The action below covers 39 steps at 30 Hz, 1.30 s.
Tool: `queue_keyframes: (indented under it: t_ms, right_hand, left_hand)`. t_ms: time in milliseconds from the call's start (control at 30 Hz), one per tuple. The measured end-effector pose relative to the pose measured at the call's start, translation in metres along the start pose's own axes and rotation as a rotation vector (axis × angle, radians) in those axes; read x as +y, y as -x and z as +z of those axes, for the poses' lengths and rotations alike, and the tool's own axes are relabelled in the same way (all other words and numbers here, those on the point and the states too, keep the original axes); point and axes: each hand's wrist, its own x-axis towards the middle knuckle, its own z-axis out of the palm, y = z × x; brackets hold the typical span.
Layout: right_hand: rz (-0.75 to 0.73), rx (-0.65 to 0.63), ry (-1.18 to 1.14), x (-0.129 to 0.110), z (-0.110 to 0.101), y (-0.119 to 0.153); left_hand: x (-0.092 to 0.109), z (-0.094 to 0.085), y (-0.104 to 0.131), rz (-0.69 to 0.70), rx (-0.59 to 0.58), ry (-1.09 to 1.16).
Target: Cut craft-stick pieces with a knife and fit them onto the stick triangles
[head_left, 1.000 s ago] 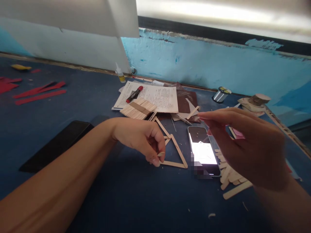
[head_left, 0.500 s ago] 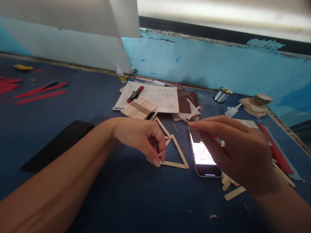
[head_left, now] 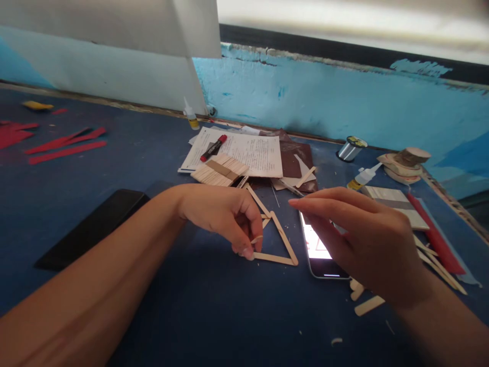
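My left hand (head_left: 233,219) is closed in a pinch, with a thin curled wooden sliver (head_left: 256,239) showing between its fingers. Its fingertips touch the left end of the lower stick in a frame of craft sticks (head_left: 283,237) lying on the blue table. Part of that frame is hidden behind the hand. My right hand (head_left: 355,234) hovers over a phone (head_left: 319,255) with a lit screen, fingers stretched out and nothing visible in them. Just beyond its fingertips lies a thin grey tool (head_left: 291,187), partly covered by the hand.
A bundle of craft sticks (head_left: 219,171) and a red marker (head_left: 214,148) lie on printed papers (head_left: 255,153). Loose sticks (head_left: 369,306) are at right, near a glue bottle (head_left: 364,177) and wire spool (head_left: 351,148). A black flat object (head_left: 95,227) lies left, red strips (head_left: 66,152) beyond.
My right hand has shifted slightly left and down, uncovering more of the glue bottle and a second stick bundle at right. My left hand has barely moved.
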Motion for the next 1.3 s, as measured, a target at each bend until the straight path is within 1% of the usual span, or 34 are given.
queue_keyframes:
  t_ms: [233, 500, 667, 1100, 1233, 1300]
  right_hand:
    - [-0.008, -0.022, 0.000, 0.0013, 0.0012, 0.0006]
    - [-0.030, -0.022, 0.006, 0.0014, 0.0032, -0.0002]
    - [-0.019, -0.041, -0.011, 0.0005, 0.0021, -0.0009]
    - [-0.002, -0.006, 0.021, 0.0015, 0.0019, -0.0003]
    - [0.003, -0.001, -0.012, 0.0008, 0.0014, -0.0014]
    - [-0.009, -0.017, -0.055, -0.0010, 0.0011, -0.0026]
  left_hand:
    - [0.0001, -0.0010, 0.0004, 0.016, 0.008, -0.040]
    - [-0.0001, 0.0005, 0.0006, 0.009, 0.010, -0.032]
    - [-0.0002, 0.0006, 0.0006, -0.005, 0.004, -0.018]
    - [0.0005, 0.0009, -0.0012, -0.013, 0.025, 0.007]
    - [-0.0012, -0.0002, -0.0018, -0.007, 0.017, 0.012]
    - [-0.0021, -0.0006, -0.0022, -0.006, 0.011, 0.006]
